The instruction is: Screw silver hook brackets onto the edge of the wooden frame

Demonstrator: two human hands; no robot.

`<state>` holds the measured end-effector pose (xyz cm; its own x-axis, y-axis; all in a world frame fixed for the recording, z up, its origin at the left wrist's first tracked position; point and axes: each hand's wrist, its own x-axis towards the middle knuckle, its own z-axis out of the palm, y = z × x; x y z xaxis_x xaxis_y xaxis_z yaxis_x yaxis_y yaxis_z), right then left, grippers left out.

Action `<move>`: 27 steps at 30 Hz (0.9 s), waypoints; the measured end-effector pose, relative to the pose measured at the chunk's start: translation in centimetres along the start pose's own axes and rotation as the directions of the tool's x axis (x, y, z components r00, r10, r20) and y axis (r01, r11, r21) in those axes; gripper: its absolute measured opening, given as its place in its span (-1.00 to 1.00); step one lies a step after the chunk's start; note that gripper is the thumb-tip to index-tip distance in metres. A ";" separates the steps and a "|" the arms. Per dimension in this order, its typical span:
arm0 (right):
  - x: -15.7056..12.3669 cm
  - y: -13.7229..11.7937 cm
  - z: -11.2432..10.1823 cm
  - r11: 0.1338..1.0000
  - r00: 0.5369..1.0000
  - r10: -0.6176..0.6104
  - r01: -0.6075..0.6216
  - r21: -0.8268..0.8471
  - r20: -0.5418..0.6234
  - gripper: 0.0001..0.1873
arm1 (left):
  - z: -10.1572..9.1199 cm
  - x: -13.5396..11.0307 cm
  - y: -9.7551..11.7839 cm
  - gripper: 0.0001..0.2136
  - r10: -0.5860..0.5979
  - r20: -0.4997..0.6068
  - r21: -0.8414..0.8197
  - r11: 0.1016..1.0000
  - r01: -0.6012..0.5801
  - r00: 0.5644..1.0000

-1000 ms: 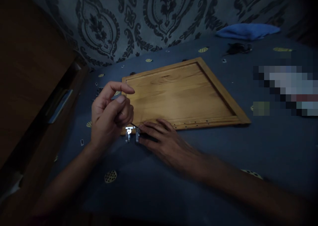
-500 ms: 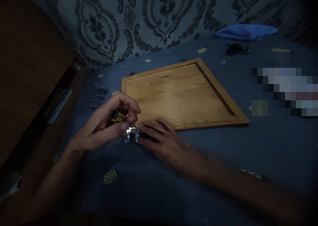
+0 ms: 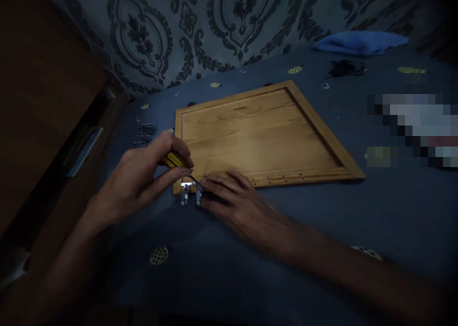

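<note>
My left hand [image 3: 143, 178] is closed around a screwdriver [image 3: 173, 160] with a yellow and black handle. Its thin shaft slopes down to the right, and the tip meets a metal hinge [image 3: 198, 194] at the near left edge of a framed wooden panel [image 3: 246, 130]. A second metal hinge piece [image 3: 184, 194] sits just to the left. My right hand [image 3: 236, 197] rests low over the panel's near edge, with fingertips and thumb against the right side of the hinge, steadying it. The screw under the tip is too small to make out.
Small dark looped metal pieces [image 3: 145, 131] lie left of the panel on the blue patterned sheet [image 3: 222, 268]. A blue cloth [image 3: 361, 43] and a black item [image 3: 346, 68] lie at the back right. A pixelated object is at far right. Wooden furniture [image 3: 46, 97] stands on the left.
My left hand has shifted slightly left and turned, so more of the yellow screwdriver handle and its shaft shows. My right hand stays at the hinge. The view has moved a little.
</note>
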<state>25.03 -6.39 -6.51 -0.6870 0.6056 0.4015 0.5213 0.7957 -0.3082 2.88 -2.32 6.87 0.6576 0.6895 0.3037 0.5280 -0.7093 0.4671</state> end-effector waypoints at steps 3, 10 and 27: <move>0.0 0.0 -0.3 1.000 1.000 -0.005 0.004 0.020 0.014 -0.64 | 0.1 0.2 0.1 -0.88 0.005 -0.026 0.020 1.000 -0.005 1.000; 0.1 -0.1 -0.2 1.000 1.000 0.001 -0.001 0.017 0.009 -0.64 | 0.2 0.2 0.1 -0.92 0.021 -0.019 0.076 0.997 -0.019 1.000; -0.1 0.0 -0.2 1.000 1.000 -0.001 0.001 0.005 0.005 -0.67 | -0.4 -0.6 1.1 -0.92 -0.020 -0.031 0.077 0.997 0.023 0.999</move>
<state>25.18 -6.43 -6.37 -0.6900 0.6048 0.3976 0.5182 0.7963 -0.3120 2.88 -3.46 7.54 0.6297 0.7080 0.3198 0.5825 -0.7027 0.4085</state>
